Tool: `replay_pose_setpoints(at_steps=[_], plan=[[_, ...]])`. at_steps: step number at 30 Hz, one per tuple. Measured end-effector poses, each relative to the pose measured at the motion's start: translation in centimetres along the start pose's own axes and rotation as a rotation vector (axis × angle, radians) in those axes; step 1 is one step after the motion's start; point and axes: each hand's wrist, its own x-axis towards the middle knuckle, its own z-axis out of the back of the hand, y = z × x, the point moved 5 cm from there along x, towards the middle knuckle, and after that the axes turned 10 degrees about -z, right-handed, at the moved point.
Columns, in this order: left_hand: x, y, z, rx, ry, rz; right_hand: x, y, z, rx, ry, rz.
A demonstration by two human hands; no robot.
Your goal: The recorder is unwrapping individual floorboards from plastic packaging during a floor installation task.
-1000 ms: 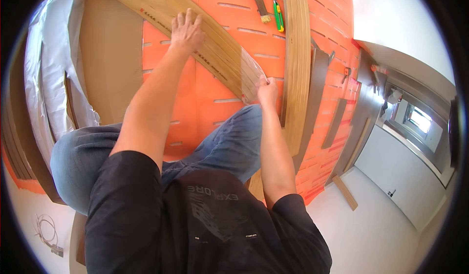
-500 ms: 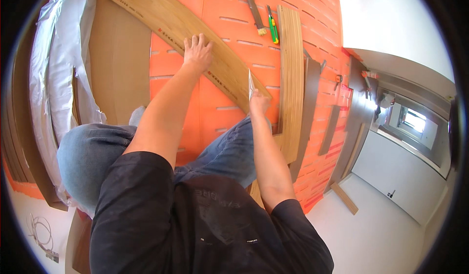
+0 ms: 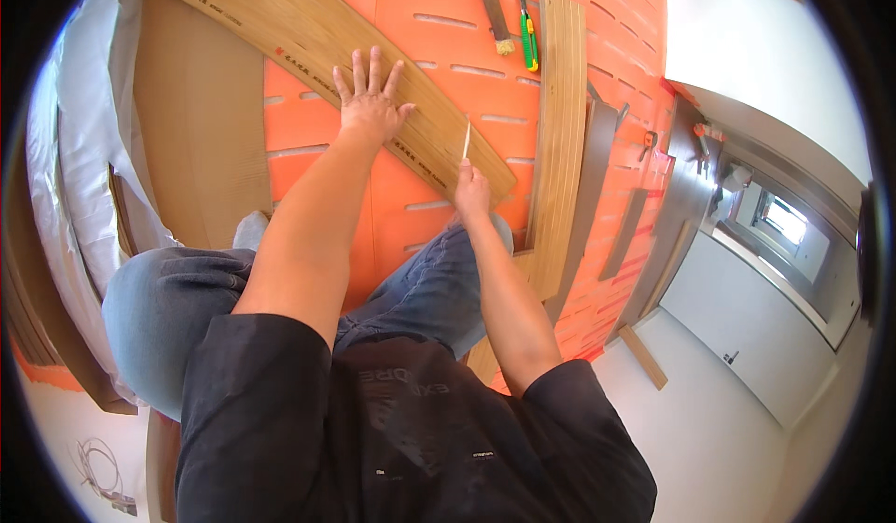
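Observation:
A long wooden floor plank [image 3: 317, 33] lies slantwise in front of me, with small printed marks along its near edge. My left hand [image 3: 371, 103] presses flat on it, fingers spread. In my right hand [image 3: 472, 192], closed, is a thin, pale, tapering blade [image 3: 467, 139], seen nearly edge-on. It points away from me across the plank's near right end; whether it touches the wood I cannot tell. The fingers hide its handle.
Beyond the plank lie a hammer [image 3: 492, 5] and a green utility knife [image 3: 529, 38] on orange underlay [image 3: 327, 178]. Right of them is a grooved wooden board [image 3: 560, 103]. Cardboard [image 3: 201, 122] and a silvery sheet [image 3: 70, 131] lie at left. My bent knees flank the workspace.
The blade has turned from showing a broad shiny face to nearly edge-on, and my right hand has shifted slightly left. My left hand's fingers have spread wider. The whole view has shifted a little.

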Motion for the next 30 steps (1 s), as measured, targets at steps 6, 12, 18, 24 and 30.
replay_pose_setpoints(at_steps=[6, 12, 18, 24, 30], plan=[[-0.1, 1.6, -0.3, -0.009, -0.009, 0.026, -6.6, 6.8, 0.0, 0.010, 0.253, 0.138], [0.3, 1.1, -0.6, -0.048, -0.054, 0.009, -12.2, 10.4, 1.3, 0.172, 0.285, 0.171], [0.2, 1.4, -0.4, -0.096, -0.053, 0.000, -17.5, 13.6, 2.8, 0.308, 0.353, 0.165], [-0.2, 2.0, -0.3, -0.174, -0.041, -0.020, -19.9, 15.1, 4.4, 0.500, 0.474, 0.002], [0.3, 2.7, -0.3, -0.372, -0.119, -0.088, -19.3, 8.6, 3.2, 0.499, 0.344, 0.014]])
